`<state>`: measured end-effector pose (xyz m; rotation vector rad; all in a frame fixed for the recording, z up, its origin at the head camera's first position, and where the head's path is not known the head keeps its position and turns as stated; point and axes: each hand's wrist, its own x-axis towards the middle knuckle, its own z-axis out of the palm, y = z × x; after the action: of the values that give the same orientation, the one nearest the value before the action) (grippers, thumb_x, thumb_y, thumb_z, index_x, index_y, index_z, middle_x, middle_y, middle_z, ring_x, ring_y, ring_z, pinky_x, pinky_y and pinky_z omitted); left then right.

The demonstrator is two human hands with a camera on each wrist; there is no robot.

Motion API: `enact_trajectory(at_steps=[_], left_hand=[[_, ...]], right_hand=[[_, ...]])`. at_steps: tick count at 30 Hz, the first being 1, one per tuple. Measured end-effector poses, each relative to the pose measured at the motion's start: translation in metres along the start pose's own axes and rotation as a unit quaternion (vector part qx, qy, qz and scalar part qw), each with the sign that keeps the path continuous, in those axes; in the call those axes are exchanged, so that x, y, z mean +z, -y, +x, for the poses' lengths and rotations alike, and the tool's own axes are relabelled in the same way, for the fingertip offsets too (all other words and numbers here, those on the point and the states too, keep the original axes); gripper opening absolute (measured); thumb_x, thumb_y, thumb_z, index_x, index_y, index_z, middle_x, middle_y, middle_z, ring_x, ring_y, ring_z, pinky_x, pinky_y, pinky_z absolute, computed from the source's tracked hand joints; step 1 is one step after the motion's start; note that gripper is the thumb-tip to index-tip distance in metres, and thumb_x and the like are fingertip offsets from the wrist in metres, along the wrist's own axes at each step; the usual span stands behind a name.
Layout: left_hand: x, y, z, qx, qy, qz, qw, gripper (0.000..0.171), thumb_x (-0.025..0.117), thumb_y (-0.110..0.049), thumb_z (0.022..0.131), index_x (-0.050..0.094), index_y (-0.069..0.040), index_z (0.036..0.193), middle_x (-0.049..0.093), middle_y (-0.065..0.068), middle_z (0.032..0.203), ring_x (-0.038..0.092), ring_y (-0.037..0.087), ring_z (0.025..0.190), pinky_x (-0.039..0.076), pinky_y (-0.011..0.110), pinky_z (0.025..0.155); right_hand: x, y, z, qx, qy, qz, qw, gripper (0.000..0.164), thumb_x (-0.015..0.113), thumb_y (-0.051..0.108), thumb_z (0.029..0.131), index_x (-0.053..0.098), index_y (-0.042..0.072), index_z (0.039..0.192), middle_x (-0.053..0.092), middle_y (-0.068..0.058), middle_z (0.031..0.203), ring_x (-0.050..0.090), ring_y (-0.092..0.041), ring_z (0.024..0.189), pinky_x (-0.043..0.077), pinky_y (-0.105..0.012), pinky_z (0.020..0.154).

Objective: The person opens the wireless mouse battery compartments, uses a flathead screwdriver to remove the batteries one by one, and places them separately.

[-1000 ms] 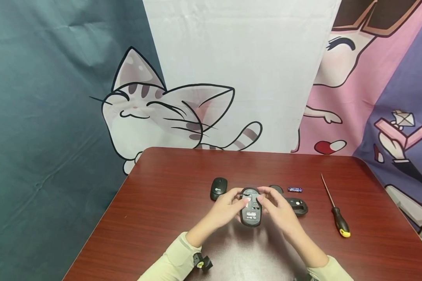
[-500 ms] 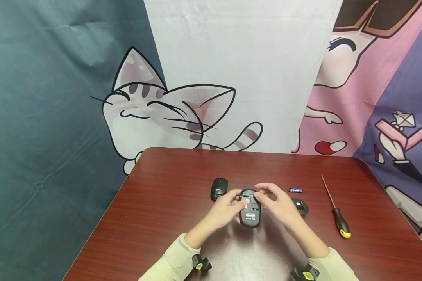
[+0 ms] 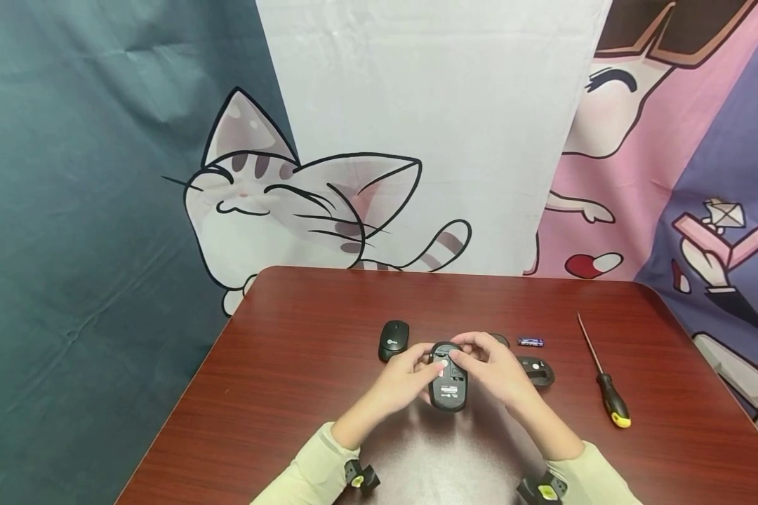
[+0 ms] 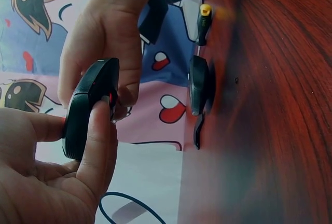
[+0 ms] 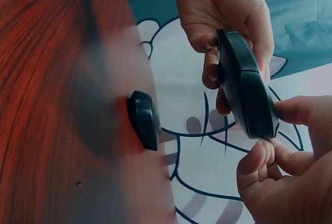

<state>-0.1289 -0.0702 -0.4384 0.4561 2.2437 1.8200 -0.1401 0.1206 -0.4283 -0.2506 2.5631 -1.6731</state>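
Both hands hold a black computer mouse (image 3: 448,394) with its underside up, label and open recess showing. The left hand (image 3: 399,379) grips it from the left side, thumb on the underside. The right hand (image 3: 495,370) pinches its far end, thumb on the underside near the recess and fingers at the edge. The left wrist view shows the mouse (image 4: 85,112) edge-on with a small red glow beside a left finger. In the right wrist view, the right hand (image 5: 295,177) touches one end of the mouse (image 5: 248,92). Fingers hide part of the recess.
A second black mouse (image 3: 394,339) sits to the left. To the right lie a dark mouse-shaped part (image 3: 539,372), a round-edged dark piece (image 3: 500,339) partly hidden by the right hand, a blue battery (image 3: 530,342) and a yellow-and-black screwdriver (image 3: 613,400) on the reddish table (image 3: 278,365).
The right hand's fingers lifted slightly off the mouse's far end, then came back, the thumb now further left on the underside. The mouse has sunk slightly; the left hand keeps its grip.
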Motion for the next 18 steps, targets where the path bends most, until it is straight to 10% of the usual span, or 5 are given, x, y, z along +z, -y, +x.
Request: enact_trajectory(at_steps=[18], left_hand=[[-0.002,0.007,-0.001,-0.025,-0.007,0.003,0.9997,0.037,0.059,-0.023,0.091,0.053,-0.004,0.123,0.064,0.007,0.088,0.063,0.013,0.061,0.059,0.046,0.055]], right_hand=[[-0.002,0.007,0.011,-0.010,0.013,0.036,0.999,0.031,0.067,0.034,0.086,0.062,0.012,0.108,0.065,-0.008,0.090,0.061,-0.018,0.082,0.054,-0.027,0.070]])
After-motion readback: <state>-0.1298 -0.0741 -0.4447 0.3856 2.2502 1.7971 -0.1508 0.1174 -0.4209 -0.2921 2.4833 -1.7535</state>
